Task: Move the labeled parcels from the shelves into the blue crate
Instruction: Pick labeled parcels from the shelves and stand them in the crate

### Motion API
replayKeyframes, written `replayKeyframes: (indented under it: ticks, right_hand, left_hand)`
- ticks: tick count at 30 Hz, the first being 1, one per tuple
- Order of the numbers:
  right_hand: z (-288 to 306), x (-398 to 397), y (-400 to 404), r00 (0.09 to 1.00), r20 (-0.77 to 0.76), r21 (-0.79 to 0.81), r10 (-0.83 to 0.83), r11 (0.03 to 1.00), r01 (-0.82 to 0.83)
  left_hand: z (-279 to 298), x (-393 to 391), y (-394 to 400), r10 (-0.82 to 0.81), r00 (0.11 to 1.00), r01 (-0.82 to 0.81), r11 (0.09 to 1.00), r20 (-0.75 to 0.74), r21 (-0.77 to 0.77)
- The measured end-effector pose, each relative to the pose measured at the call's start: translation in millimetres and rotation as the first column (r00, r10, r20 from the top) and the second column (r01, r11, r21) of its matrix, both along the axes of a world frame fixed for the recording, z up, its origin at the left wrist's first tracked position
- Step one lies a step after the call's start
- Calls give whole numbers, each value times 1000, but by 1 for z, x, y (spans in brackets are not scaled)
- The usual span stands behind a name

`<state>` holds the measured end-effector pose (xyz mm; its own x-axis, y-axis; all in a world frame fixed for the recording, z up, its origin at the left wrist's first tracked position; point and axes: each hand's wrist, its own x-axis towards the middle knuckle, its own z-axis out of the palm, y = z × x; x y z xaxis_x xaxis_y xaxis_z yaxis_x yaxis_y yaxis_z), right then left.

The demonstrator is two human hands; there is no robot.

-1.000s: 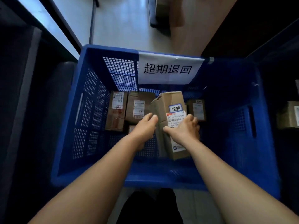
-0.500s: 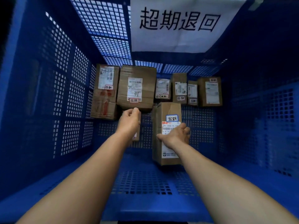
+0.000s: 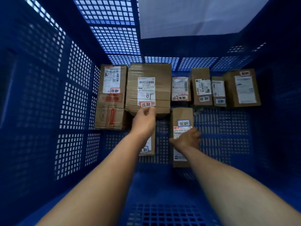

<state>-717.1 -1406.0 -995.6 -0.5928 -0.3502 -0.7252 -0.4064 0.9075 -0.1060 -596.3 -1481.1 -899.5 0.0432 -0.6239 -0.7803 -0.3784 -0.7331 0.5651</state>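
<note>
Two bare forearms reach down into a deep blue perforated plastic crate, where the right hand lies across the label of a tall brown cardboard parcel with a blue-edged tag, thumb on its left edge and fingers curled over its right, gripping it as it sits on the crate floor. The left hand covers a small brown parcel, of which only a labelled strip shows; its fingertips touch the lower edge of a large brown box marked "01", loosely bent, and whether they pinch anything cannot be told. Beyond, a long brown box with red printing and four smaller labelled cartons line the far wall under a white paper sign. With eight parcels inside, the sorting looks well advanced; the shelves are out of sight, so what remains cannot be judged.
</note>
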Motion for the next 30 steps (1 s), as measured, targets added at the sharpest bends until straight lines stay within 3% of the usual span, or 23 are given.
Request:
replayKeyframes:
  ticks: [7,13,21,30]
  right_hand:
    - [-19,8,-3,998,-29,-8,-54,999,53]
    - [23,2,3,996,75,-25,-56,998,58]
    - [167,-2,-3,992,108,-288,-70,953,98]
    - [363,21,-12,910,413,-522,-34,810,267]
  left_hand:
    - [-21,0,6,-14,999,15,1000,42,-27]
    - [17,0,16,32,999,-31,999,14,-24]
    - [140,1,31,129,990,-131,991,-54,-40]
    - [301,22,49,307,936,-334,929,-170,-162]
